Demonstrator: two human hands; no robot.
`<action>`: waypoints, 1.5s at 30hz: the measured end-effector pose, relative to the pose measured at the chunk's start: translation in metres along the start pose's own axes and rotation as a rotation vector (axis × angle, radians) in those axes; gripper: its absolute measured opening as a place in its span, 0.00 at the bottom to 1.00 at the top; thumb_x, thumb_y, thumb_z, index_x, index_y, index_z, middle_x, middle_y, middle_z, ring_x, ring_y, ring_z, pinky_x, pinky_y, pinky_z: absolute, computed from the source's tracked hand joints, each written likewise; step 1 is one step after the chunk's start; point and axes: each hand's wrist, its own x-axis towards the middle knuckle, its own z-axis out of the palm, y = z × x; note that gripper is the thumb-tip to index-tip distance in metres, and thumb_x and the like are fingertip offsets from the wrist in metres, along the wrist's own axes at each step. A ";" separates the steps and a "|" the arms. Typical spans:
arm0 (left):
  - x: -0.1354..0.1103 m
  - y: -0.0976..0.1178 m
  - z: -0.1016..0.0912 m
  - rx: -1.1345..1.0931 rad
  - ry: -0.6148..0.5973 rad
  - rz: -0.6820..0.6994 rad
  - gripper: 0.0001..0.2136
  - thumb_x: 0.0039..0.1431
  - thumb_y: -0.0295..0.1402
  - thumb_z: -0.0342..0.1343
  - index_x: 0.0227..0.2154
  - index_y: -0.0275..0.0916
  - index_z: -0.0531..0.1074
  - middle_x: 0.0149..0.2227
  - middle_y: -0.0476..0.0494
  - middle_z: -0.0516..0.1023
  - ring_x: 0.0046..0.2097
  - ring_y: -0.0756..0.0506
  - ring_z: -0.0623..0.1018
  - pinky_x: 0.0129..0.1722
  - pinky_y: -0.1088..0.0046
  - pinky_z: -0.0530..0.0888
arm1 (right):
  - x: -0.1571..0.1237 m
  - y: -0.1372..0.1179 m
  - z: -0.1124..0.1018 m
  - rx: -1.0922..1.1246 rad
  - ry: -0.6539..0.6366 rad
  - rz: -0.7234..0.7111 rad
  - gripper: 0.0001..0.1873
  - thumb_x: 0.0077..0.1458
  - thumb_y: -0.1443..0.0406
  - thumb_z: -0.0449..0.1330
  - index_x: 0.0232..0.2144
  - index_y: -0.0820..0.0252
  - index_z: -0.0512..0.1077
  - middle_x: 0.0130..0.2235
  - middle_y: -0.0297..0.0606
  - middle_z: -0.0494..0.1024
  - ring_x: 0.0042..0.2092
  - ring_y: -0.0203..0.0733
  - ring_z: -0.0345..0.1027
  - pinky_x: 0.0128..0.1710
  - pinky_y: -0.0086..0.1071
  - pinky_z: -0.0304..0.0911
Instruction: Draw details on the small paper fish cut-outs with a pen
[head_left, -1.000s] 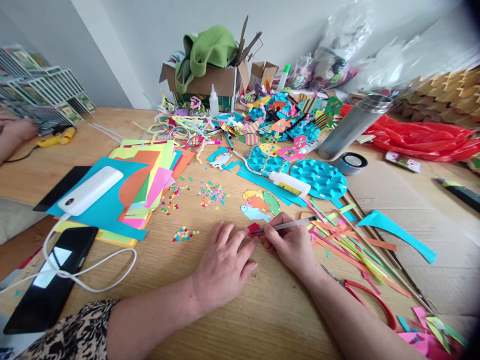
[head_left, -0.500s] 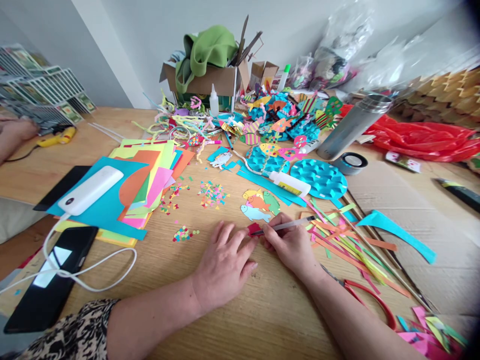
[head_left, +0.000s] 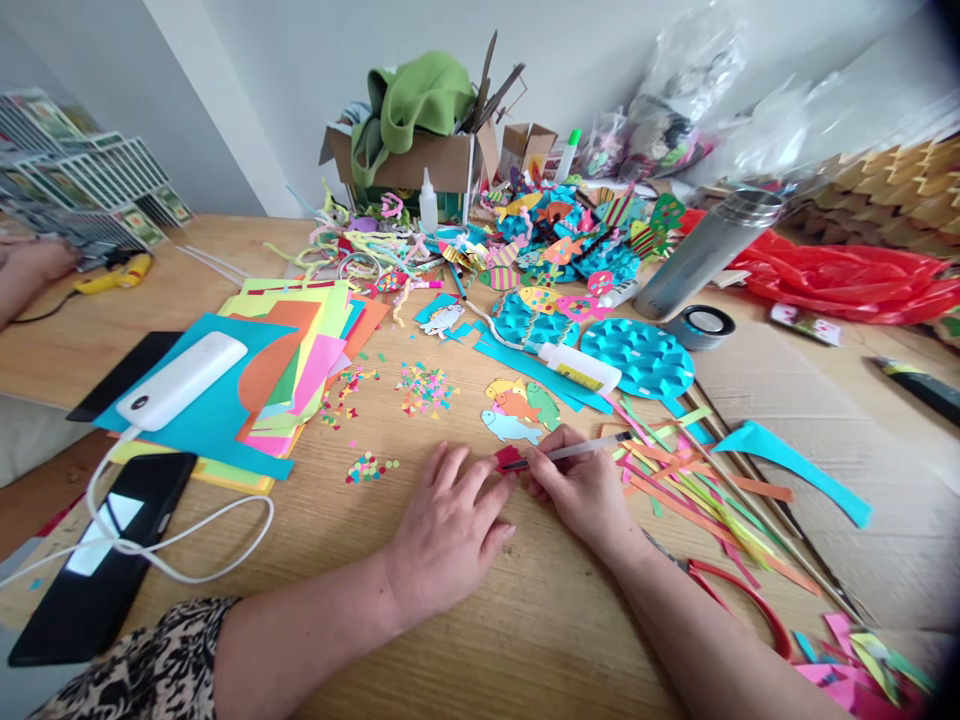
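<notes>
My right hand [head_left: 576, 488] grips a pen [head_left: 585, 449], its tip on a small red paper piece [head_left: 510, 459]. Flat on the table lies my left hand [head_left: 454, 525], fingers stretched out, with its fingertips at the red paper's left edge. Most of that paper's outline is hidden by my fingers. Just beyond it rest several paper fish: a light blue one [head_left: 510, 427], an orange one [head_left: 517, 404], a green one and a yellow one, overlapping. Small heaps of coloured paper dots [head_left: 366, 467] and paper bits [head_left: 424, 388] lie to the left.
Coloured paper sheets [head_left: 300, 350] carry a white power bank [head_left: 184, 378], cabled near a phone [head_left: 105, 555]. Paper strips [head_left: 697, 480] and red-handled scissors [head_left: 750, 600] lie right. Behind are a glue bottle [head_left: 581, 370], a steel flask [head_left: 709, 255] and a cardboard box [head_left: 420, 160]. Another person's hand [head_left: 37, 258] shows far left.
My hands, the pen and the red paper look the same. At the left edge, another person's arm has come into view beside the phone.
</notes>
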 end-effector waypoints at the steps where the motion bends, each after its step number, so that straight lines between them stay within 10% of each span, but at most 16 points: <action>1: 0.000 0.000 0.000 0.000 0.000 0.000 0.20 0.64 0.38 0.54 0.58 0.43 0.64 0.56 0.42 0.67 0.60 0.35 0.60 0.64 0.46 0.54 | 0.000 0.000 0.000 0.005 0.004 0.000 0.14 0.54 0.56 0.61 0.23 0.55 0.64 0.16 0.31 0.71 0.17 0.37 0.63 0.17 0.28 0.57; 45: 0.001 -0.001 0.002 -0.032 0.055 0.029 0.16 0.64 0.35 0.54 0.53 0.39 0.69 0.55 0.41 0.68 0.58 0.36 0.62 0.63 0.49 0.56 | -0.001 -0.002 0.000 0.091 0.182 -0.187 0.10 0.58 0.59 0.62 0.28 0.56 0.67 0.21 0.33 0.74 0.22 0.39 0.67 0.21 0.30 0.62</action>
